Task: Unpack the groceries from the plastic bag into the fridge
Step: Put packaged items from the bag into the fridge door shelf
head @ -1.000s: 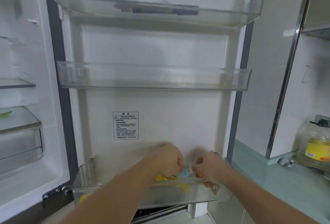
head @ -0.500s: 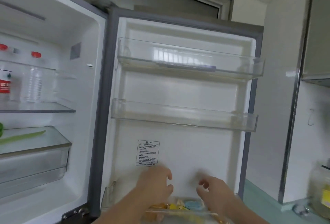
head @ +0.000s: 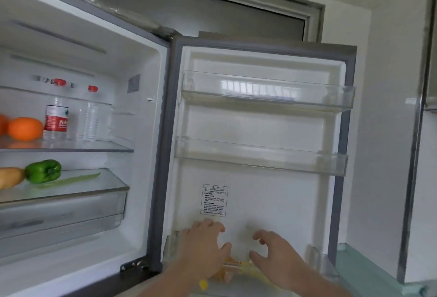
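Both hands have let go and lifted off the yellow and orange wrapped snack packets [head: 238,269], which now sit in the clear plastic bottom door bin [head: 327,266] of the open white fridge [head: 151,154]. Left hand [head: 204,241] and right hand [head: 275,253] hover just above with fingers loosely spread, holding nothing.

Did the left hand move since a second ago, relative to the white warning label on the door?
Yes. The left hand lifted off the yellow-wrapped items in the clear bottom door bin, up toward the white warning label, fingers now spread.
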`<action>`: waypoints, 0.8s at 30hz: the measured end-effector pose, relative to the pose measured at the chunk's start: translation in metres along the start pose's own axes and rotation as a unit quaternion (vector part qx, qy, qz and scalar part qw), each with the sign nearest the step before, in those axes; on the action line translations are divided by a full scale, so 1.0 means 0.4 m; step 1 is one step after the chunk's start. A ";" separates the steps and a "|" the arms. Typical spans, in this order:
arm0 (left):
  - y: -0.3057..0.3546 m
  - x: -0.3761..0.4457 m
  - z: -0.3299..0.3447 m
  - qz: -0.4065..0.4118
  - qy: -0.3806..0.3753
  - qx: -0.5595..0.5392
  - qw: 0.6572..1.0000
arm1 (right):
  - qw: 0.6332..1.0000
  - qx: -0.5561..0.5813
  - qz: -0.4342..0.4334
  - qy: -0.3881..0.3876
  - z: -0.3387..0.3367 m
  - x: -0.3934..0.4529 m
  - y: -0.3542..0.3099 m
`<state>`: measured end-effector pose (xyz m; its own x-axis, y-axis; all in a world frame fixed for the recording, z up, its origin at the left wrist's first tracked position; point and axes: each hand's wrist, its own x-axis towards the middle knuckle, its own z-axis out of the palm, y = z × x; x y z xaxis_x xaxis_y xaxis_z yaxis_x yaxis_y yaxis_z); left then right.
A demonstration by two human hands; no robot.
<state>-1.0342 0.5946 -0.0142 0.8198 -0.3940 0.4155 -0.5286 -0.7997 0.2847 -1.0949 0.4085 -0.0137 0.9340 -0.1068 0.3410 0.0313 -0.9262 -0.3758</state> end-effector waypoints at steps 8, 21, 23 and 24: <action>0.153 -0.087 -0.022 -0.082 0.010 0.045 0.996 | 0.996 0.049 -0.060 -0.041 -0.066 -0.078 0.096; 0.362 -0.119 0.045 -0.091 -0.048 0.059 0.993 | 0.994 0.037 -0.088 -0.061 -0.167 -0.138 0.224; 0.373 -0.099 0.075 -0.073 -0.066 0.062 0.993 | 0.996 0.023 -0.070 -0.058 -0.168 -0.140 0.248; 0.378 -0.088 0.091 -0.064 -0.073 0.061 0.993 | 0.997 0.018 -0.058 -0.057 -0.168 -0.139 0.262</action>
<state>-1.1349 0.4710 -0.0171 0.9063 -0.3408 0.2501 -0.3953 -0.8928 0.2159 -1.1676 0.2932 -0.0141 0.9576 0.0429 0.2847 0.1516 -0.9158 -0.3718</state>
